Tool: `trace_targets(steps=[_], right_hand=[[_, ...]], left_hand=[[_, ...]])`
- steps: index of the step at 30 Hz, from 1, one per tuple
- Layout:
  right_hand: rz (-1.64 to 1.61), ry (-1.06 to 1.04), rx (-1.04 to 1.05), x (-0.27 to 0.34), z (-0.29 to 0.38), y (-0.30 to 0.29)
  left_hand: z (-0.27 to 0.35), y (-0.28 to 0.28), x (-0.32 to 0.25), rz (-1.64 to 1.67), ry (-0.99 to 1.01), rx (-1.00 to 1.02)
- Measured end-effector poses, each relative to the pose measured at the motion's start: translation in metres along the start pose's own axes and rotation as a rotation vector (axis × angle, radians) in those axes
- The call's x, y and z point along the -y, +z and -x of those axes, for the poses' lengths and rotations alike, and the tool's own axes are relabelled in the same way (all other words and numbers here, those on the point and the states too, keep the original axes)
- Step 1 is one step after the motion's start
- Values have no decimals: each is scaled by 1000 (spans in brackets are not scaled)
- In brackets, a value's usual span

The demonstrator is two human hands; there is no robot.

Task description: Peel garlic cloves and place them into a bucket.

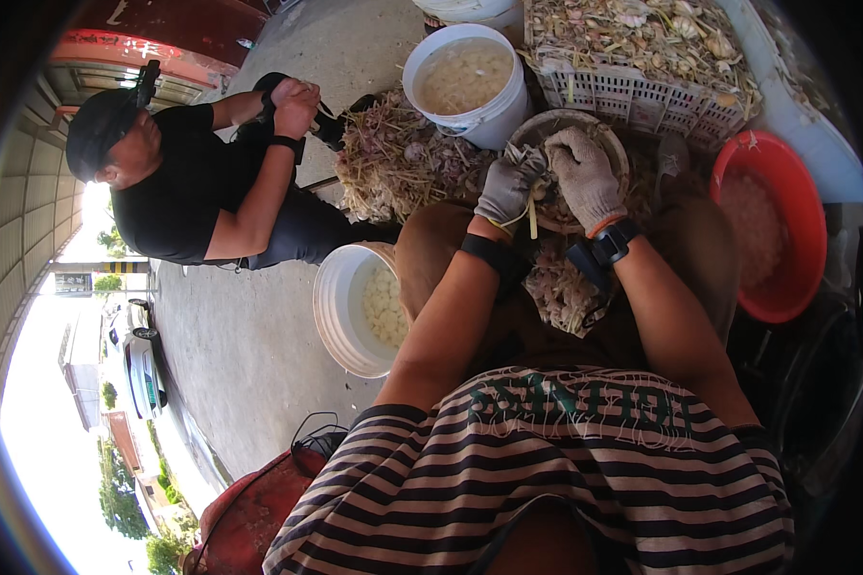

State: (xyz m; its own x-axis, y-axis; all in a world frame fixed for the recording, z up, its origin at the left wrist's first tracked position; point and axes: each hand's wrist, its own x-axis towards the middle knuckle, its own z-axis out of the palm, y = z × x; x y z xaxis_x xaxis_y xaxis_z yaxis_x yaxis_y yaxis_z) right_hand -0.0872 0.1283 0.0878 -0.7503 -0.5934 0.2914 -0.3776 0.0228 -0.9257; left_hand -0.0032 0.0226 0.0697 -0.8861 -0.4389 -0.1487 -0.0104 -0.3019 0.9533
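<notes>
My left hand (509, 188), in a grey-coated work glove, is closed around what looks like a piece of garlic (539, 191). A pale stalk (533, 219) hangs down below those fingers. Close on its right is my right hand (584, 176) in a knitted glove, fingers curled inward; whether it grips anything is hidden. Both hands are over a round basin (610, 136) set between my knees, with garlic scraps inside. More garlic bulbs (562, 284) lie nearer to me, between my thighs.
Left of the basin lies a heap of garlic (413, 154). White buckets (467, 129) (334, 309) hold peeled cloves in water. A red basin (809, 230) stands right, a plastic crate (633, 97) of garlic ahead. A co-worker (180, 180) sits at left, hands together.
</notes>
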Motion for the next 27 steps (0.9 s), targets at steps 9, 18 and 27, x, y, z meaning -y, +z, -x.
trace_targets(steps=[9,18,27], right_hand=[[-199,-159,-44,-8,-2,5],[-754,501,110,16,3,-3],[-187,-11,-45,8,2,-3]], left_hand=[[-2,-11,8,-268,254,-10],[-2,-25,18,-818,513,-82],[9,4,-9,-102,88,-141]])
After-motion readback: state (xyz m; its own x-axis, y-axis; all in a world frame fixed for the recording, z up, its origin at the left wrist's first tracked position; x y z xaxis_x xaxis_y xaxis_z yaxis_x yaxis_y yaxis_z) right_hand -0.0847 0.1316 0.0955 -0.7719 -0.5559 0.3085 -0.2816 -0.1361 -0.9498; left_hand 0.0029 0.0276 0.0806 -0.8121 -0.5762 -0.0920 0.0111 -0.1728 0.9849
